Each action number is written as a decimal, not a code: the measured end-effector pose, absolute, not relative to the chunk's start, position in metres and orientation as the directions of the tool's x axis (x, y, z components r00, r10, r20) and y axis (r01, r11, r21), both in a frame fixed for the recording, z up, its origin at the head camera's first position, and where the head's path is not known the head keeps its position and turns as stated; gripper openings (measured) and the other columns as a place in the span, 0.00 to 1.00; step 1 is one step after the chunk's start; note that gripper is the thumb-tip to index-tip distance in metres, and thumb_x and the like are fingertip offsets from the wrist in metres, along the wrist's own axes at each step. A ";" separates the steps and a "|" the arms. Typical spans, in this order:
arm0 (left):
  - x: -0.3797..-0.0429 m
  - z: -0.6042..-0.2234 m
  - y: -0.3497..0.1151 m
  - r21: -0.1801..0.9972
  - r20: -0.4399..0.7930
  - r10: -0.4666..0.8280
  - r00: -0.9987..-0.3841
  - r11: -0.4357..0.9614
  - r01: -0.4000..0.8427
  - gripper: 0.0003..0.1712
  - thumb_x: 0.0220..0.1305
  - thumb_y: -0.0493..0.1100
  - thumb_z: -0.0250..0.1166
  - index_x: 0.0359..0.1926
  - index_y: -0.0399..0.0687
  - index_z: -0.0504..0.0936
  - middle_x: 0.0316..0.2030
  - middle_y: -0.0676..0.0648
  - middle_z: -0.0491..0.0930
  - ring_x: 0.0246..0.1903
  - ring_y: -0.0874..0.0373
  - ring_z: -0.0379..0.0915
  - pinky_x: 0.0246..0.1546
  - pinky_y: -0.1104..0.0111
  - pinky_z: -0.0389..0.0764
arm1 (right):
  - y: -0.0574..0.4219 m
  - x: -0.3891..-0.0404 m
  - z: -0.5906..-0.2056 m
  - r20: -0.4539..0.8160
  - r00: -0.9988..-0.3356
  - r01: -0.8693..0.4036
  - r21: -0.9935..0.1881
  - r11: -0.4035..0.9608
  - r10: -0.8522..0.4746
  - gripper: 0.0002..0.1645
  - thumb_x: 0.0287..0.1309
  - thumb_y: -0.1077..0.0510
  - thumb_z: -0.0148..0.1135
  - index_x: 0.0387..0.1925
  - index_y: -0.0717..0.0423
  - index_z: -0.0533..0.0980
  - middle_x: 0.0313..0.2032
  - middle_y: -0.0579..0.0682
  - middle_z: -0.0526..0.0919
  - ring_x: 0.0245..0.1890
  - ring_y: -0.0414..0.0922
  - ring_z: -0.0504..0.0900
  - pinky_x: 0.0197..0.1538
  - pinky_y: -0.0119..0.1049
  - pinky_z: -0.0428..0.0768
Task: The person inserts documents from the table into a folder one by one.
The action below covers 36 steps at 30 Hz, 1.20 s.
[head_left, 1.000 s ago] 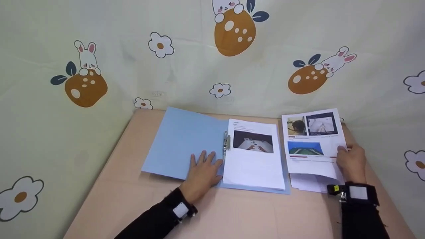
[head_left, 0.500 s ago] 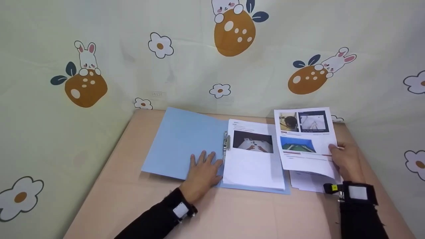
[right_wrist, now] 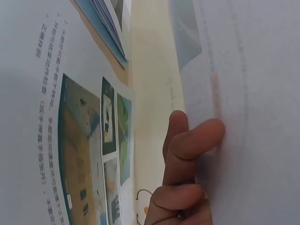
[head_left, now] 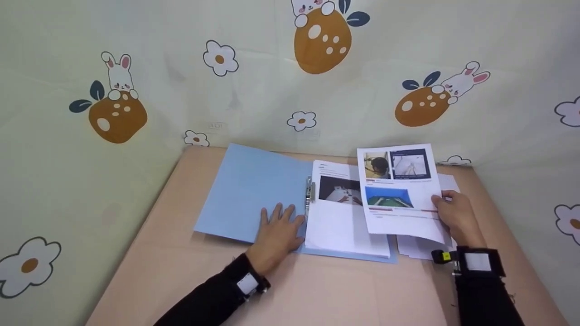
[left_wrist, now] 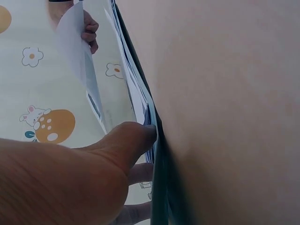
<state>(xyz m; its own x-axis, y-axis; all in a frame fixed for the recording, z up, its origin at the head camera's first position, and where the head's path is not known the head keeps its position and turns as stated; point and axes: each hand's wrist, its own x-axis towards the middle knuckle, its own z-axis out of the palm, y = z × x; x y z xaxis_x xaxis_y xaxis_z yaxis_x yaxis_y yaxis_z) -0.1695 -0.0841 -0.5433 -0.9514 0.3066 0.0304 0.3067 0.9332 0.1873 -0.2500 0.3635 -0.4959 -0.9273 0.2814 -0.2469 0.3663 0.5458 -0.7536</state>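
Note:
A light blue folder lies spread on the table, a metal clip along its spine. White printed pages lie on its right half. My left hand rests with fingers spread on the left cover beside the spine; its thumb touches the folder's near edge in the left wrist view. My right hand pinches the right edge of a printed sheet, raised and overlapping the folder pages' right side. In the right wrist view curled fingers press the sheet's underside; the thumb is hidden there.
Right of the folder, partly under the raised sheet, lies a stack of printed sheets. The pinkish tabletop meets a cloth backdrop printed with rabbits, oranges and flowers along its far edge.
My right hand has carried the printed sheet leftward from over the loose stack to partly over the folder's pages. The left hand has stayed in place on the cover.

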 end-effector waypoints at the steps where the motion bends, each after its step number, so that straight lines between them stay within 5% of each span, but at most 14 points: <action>1: -0.170 -0.545 -0.084 0.185 0.038 0.309 -0.950 0.932 0.310 0.32 0.80 0.57 0.76 0.77 0.55 0.83 0.84 0.37 0.76 0.86 0.28 0.68 0.84 0.22 0.67 | 0.361 -0.250 -0.497 -0.239 -0.932 0.354 -0.759 0.547 0.271 0.38 0.93 0.53 0.46 0.87 0.75 0.59 0.82 0.78 0.68 0.73 0.65 0.74 0.67 0.48 0.79; 8: -0.170 -0.546 -0.087 0.192 0.062 0.314 -0.947 0.928 0.320 0.30 0.80 0.55 0.76 0.76 0.54 0.84 0.83 0.36 0.77 0.85 0.26 0.68 0.83 0.21 0.67 | 0.344 -0.250 -0.502 -0.223 -0.953 0.302 -0.768 0.565 0.206 0.36 0.94 0.54 0.44 0.86 0.76 0.61 0.80 0.78 0.71 0.73 0.66 0.75 0.70 0.52 0.78; 15: -0.169 -0.544 -0.087 0.180 0.055 0.312 -0.948 0.931 0.317 0.30 0.80 0.55 0.76 0.77 0.55 0.84 0.83 0.37 0.77 0.85 0.27 0.68 0.84 0.21 0.67 | 0.331 -0.248 -0.505 -0.242 -0.958 0.286 -0.771 0.570 0.153 0.38 0.94 0.55 0.41 0.90 0.73 0.54 0.84 0.80 0.64 0.83 0.74 0.71 0.85 0.68 0.75; 22: -0.168 -0.544 -0.086 0.161 0.061 0.321 -0.945 0.932 0.326 0.30 0.81 0.56 0.75 0.77 0.55 0.84 0.83 0.37 0.77 0.85 0.28 0.69 0.83 0.22 0.69 | 0.318 -0.243 -0.508 -0.224 -0.970 0.238 -0.766 0.598 0.099 0.38 0.93 0.57 0.42 0.90 0.74 0.53 0.86 0.82 0.61 0.85 0.77 0.67 0.87 0.72 0.70; 36: -0.168 -0.542 -0.083 0.164 0.061 0.299 -0.952 0.938 0.305 0.29 0.80 0.56 0.76 0.76 0.56 0.84 0.82 0.38 0.78 0.85 0.28 0.70 0.83 0.23 0.70 | 0.294 -0.242 -0.519 -0.189 -0.982 0.155 -0.794 0.588 0.003 0.37 0.92 0.56 0.49 0.90 0.69 0.58 0.78 0.79 0.75 0.77 0.71 0.80 0.71 0.56 0.84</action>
